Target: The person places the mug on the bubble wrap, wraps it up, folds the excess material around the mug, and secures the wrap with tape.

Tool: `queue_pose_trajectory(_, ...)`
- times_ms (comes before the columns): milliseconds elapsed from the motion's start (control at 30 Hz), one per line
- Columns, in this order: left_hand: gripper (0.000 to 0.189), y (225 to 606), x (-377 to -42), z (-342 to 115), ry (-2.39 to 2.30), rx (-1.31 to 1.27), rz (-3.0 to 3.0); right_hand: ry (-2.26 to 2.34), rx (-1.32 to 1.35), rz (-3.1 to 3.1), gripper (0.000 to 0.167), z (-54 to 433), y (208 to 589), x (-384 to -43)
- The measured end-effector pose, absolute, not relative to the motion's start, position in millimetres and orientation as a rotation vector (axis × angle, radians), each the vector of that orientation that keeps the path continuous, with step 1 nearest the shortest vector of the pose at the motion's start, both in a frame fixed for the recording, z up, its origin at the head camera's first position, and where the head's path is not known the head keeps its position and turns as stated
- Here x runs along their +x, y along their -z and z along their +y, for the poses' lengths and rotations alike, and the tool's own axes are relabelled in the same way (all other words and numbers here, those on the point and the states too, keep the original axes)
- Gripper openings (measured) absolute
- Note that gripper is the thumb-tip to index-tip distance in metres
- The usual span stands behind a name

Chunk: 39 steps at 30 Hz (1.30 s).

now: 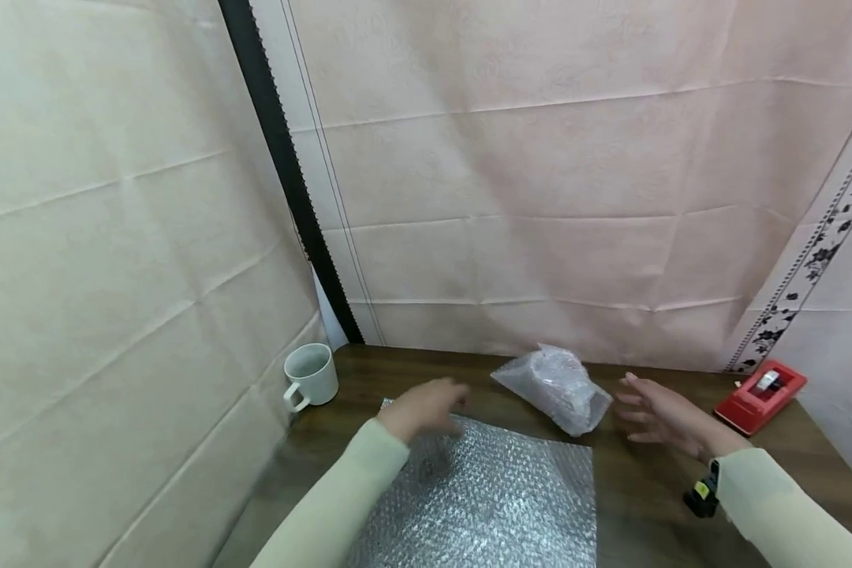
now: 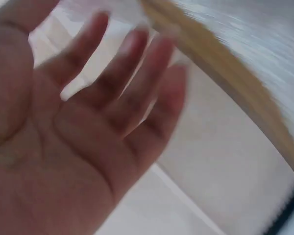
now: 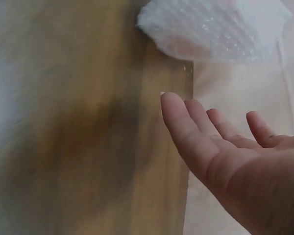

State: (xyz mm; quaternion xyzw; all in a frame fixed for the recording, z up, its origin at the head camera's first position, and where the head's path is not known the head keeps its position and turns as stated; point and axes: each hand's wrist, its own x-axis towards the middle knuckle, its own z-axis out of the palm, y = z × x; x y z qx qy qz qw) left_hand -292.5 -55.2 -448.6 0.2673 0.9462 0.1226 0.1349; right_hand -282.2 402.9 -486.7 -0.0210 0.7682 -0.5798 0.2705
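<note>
A flat sheet of bubble wrap lies on the wooden table in front of the person. Over its far left part hovers the left hand, whose fingers look loosely bent and hold nothing in the left wrist view. A bundle wrapped in bubble wrap sits beyond the sheet, near the back edge; what is inside cannot be made out. Just right of that bundle is the right hand, fingers spread, apart from it. The right wrist view shows this palm bare, with the bundle beyond the fingertips.
A white mug stands at the back left corner of the table. On the right is a red tape dispenser. A small black and yellow item is by the right wrist. Cloth curtains hang behind the table and along the left.
</note>
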Motion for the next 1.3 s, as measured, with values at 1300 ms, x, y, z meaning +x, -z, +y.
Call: queue_pose_trajectory(1300, 0.057, 470, -353, 100, -0.248, 0.91, 2.962, 1.508, 0.07, 1.959, 0.079, 367, 518, -204)
